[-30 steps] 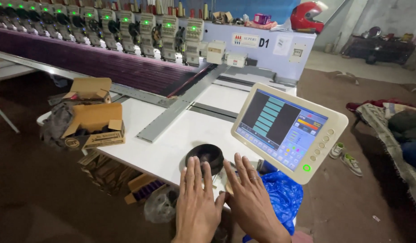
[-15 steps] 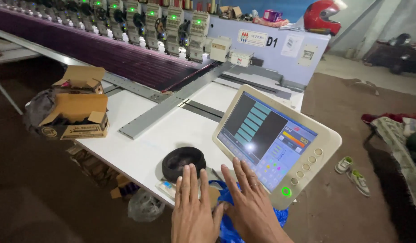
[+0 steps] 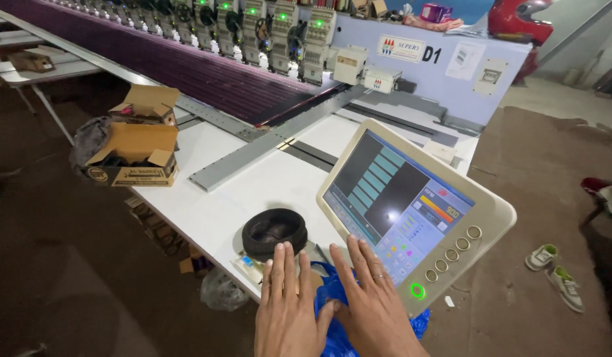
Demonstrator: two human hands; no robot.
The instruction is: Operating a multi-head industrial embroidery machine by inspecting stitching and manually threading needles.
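Crumpled blue plastic bag (image 3: 332,311) at 6 o'clock, table edge | left hand (image 3: 287,311), right hand (image 3: 372,307) flat, fingers spread, side by side on it | black round bowl (image 3: 274,233), perhaps rubber, at 11 o'clock | cream touchscreen panel (image 3: 411,215) at 1 o'clock

- The left hand (image 3: 287,311) is at the bottom centre of the frame, palm down, fingers straight and close together.
- The right hand (image 3: 372,307) is just beside it, flat, fingers spread a little, with a ring on one finger.
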